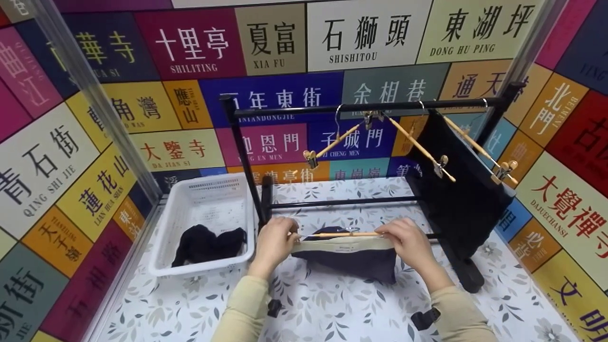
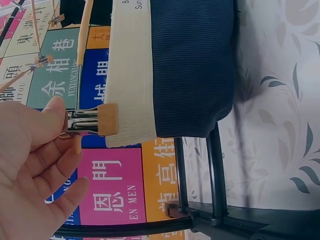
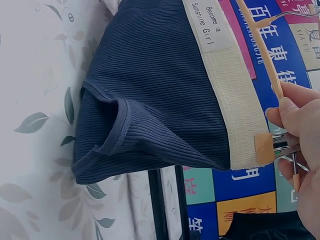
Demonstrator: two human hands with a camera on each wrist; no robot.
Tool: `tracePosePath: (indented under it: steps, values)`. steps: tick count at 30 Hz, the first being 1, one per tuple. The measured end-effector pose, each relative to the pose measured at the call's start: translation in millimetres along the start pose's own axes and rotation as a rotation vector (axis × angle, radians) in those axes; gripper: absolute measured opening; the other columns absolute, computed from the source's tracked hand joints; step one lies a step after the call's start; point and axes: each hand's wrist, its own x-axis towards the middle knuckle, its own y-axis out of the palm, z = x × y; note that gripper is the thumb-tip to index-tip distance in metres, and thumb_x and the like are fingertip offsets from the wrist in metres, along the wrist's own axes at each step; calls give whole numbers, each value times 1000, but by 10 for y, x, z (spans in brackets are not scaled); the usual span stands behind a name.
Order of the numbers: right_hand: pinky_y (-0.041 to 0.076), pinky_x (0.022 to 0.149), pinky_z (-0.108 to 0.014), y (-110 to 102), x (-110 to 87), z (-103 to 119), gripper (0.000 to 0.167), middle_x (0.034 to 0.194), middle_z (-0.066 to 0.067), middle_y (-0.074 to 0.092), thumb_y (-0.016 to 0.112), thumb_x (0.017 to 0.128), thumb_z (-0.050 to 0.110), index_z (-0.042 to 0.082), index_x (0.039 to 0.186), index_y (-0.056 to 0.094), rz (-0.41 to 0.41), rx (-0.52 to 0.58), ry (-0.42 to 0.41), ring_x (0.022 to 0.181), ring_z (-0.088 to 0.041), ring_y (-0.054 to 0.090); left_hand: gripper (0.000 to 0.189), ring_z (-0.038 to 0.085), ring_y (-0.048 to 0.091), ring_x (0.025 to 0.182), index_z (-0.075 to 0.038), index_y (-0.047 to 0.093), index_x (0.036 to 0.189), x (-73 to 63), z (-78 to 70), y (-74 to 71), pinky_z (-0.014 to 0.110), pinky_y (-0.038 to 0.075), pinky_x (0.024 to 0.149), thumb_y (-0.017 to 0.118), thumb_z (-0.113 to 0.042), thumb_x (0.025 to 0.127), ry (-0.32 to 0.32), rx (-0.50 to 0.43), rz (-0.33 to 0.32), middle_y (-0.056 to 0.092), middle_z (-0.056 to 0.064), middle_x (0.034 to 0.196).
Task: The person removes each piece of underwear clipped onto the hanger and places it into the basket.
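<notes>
Dark navy ribbed underpants (image 1: 354, 266) with a cream waistband (image 2: 129, 75) hang from a wooden clip hanger (image 1: 332, 234) in front of me. My left hand (image 1: 277, 240) pinches the hanger's left clip (image 2: 107, 120) between thumb and fingers, and that clip's wooden pads grip the waistband's end. At the other end, my right hand (image 1: 405, 240) holds the hanger's bar tip and its right clip (image 3: 265, 148), which bites the waistband too. A printed label (image 3: 209, 25) and one leg opening (image 3: 107, 122) show in the right wrist view.
A black garment rack (image 1: 304, 110) stands behind the hands, with several clip hangers on its top rail. Dark cloth (image 1: 456, 190) hangs at its right end. To the left, a white plastic basket (image 1: 159, 256) contains black clothing (image 1: 209, 244). Leaf-patterned cloth (image 1: 190, 304) covers the table.
</notes>
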Motion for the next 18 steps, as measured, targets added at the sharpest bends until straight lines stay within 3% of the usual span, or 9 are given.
tracePosePath:
  steps: [18]
  values:
    - [41,83,-32,161,-117,7,26,93,3,72,78,77,-4,17,94,76,17,19,74,87,-23,59,21,24,62,81,-14,65,82,-60,59,42,42,49,73,83,-16,73,-45,27,12,66,-3,79]
